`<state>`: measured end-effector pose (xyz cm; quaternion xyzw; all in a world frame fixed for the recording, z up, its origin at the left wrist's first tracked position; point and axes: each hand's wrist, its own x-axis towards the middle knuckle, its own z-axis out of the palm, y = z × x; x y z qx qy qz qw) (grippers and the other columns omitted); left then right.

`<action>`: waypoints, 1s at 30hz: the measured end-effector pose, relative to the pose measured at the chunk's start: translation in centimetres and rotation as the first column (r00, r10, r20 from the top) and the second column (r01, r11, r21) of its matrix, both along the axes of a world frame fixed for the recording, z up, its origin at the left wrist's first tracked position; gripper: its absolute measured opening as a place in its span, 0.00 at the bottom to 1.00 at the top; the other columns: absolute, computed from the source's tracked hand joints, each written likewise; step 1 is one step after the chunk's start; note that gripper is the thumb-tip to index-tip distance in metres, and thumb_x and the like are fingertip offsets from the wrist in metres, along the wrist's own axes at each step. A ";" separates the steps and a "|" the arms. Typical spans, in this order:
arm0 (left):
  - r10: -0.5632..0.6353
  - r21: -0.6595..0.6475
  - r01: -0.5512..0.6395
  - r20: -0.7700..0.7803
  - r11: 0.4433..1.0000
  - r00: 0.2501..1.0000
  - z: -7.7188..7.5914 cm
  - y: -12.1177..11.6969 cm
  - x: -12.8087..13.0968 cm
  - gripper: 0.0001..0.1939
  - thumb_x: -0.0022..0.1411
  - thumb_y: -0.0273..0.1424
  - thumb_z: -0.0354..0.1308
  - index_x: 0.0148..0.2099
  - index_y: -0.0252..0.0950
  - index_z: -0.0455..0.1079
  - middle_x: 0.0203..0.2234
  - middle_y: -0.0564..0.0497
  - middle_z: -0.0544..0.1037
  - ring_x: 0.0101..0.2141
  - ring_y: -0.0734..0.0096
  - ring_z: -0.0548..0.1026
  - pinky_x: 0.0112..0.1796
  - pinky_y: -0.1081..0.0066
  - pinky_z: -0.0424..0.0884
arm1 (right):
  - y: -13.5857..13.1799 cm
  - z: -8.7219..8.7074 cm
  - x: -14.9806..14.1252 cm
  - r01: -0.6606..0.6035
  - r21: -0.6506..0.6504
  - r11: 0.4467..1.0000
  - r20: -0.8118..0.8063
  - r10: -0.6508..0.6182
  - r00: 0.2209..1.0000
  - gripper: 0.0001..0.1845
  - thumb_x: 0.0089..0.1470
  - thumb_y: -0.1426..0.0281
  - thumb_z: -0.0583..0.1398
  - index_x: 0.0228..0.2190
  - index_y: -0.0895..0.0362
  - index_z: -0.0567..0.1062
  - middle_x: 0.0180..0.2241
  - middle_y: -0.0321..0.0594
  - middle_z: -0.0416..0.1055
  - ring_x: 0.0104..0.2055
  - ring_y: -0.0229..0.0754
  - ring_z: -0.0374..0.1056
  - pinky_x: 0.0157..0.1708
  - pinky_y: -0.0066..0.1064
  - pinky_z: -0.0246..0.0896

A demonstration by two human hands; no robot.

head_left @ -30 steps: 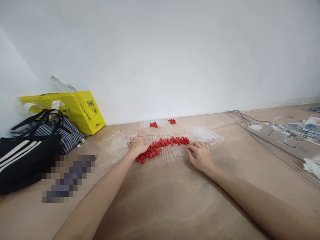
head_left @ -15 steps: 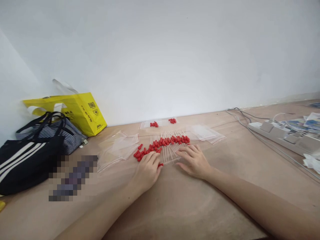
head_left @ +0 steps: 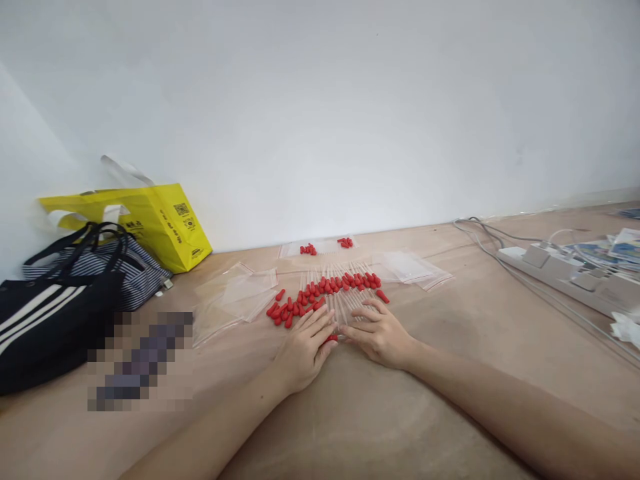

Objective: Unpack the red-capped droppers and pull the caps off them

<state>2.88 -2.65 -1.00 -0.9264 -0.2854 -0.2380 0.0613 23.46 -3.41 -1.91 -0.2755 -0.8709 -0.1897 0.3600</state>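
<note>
A heap of clear thin pipettes with red rubber caps (head_left: pixel 330 288) lies on the wooden table (head_left: pixel 380 413). My left hand (head_left: pixel 305 345) rests flat on the near ends of the pipettes, fingers stretched out, with a red cap under its fingertips. My right hand (head_left: pixel 377 330) lies beside it, fingers stretched out toward the left hand, on the same near ends. The two hands almost touch. Loose red caps (head_left: pixel 283 312) lie just left of my left hand. Empty clear zip bags (head_left: pixel 233 293) lie to the left and more zip bags (head_left: pixel 413 267) to the right.
Two small filled bags with red caps (head_left: pixel 323 247) lie by the wall. A yellow bag (head_left: pixel 150 220) and a black striped bag (head_left: pixel 65 300) stand at the left. A white power strip (head_left: pixel 565 277) with cables and printed papers (head_left: pixel 620 247) are at the right.
My left hand came back from the far left of the heap to its near edge. My right hand drew back and left, so both hands now meet at the near ends.
</note>
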 end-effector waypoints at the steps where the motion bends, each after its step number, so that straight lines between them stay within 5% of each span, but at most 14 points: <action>1: 0.003 -0.030 -0.003 -0.004 1.000 1.000 0.0 0.1 0.0 0.15 0.61 0.30 0.46 0.50 0.35 0.63 0.51 0.46 0.66 0.54 0.61 0.59 0.50 0.56 0.60 | 0.0 0.0 0.0 -0.007 0.007 1.000 -0.007 0.007 1.000 0.11 0.55 0.72 0.52 0.38 0.54 0.71 0.30 0.37 0.75 0.40 0.39 0.64 0.46 0.40 0.50; 6: 0.001 -0.107 0.000 0.011 0.994 1.000 -0.1 0.4 0.0 0.16 0.62 0.30 0.44 0.51 0.35 0.62 0.50 0.46 0.67 0.54 0.63 0.58 0.51 0.53 0.58 | 0.3 -0.3 -0.4 -0.012 -0.014 1.000 -0.032 0.011 0.999 0.11 0.55 0.68 0.53 0.40 0.55 0.70 0.34 0.38 0.75 0.45 0.41 0.64 0.51 0.44 0.47; 30: -0.030 0.029 0.030 -0.022 0.999 0.999 0.0 -0.3 -0.2 0.14 0.59 0.22 0.43 0.42 0.37 0.68 0.49 0.47 0.68 0.54 0.61 0.59 0.54 0.44 0.43 | -0.2 0.0 -0.2 -0.120 -0.081 0.989 -0.029 0.118 0.993 0.11 0.55 0.77 0.48 0.32 0.58 0.69 0.29 0.39 0.75 0.51 0.38 0.61 0.58 0.50 0.32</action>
